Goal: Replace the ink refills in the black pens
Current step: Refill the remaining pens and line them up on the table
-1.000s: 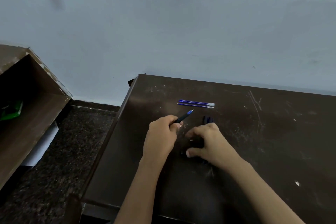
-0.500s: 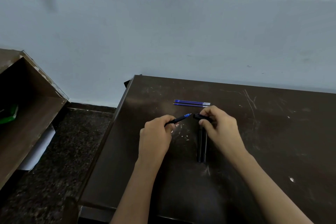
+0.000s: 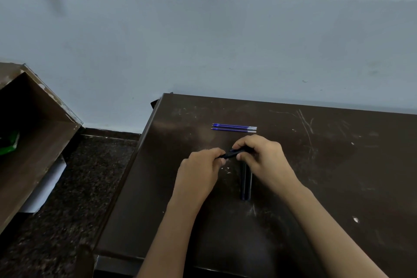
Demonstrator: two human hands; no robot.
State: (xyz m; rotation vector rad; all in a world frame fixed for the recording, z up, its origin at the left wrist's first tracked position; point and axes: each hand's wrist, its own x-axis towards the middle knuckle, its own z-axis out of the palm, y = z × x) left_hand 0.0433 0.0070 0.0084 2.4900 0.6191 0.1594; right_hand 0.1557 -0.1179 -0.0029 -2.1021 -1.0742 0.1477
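My left hand (image 3: 199,170) and my right hand (image 3: 262,160) meet over the dark brown desk (image 3: 327,176), both closed on one black pen (image 3: 232,154) that bridges the gap between them. Its ends are hidden inside my fingers. Two more black pens (image 3: 246,184) lie side by side on the desk just below my right hand, pointing towards me. Two blue ink refills (image 3: 233,128) lie parallel on the desk beyond my hands, with clear ends to the right.
The desk's left edge (image 3: 144,140) drops to a dark speckled floor. A brown open cabinet (image 3: 33,142) stands at the left with something green inside. A pale blue wall runs behind the desk.
My right hand lifted a black pen part off the desk and brought it to the blue-tipped piece in my left hand. The two now join and the blue tip is hidden.
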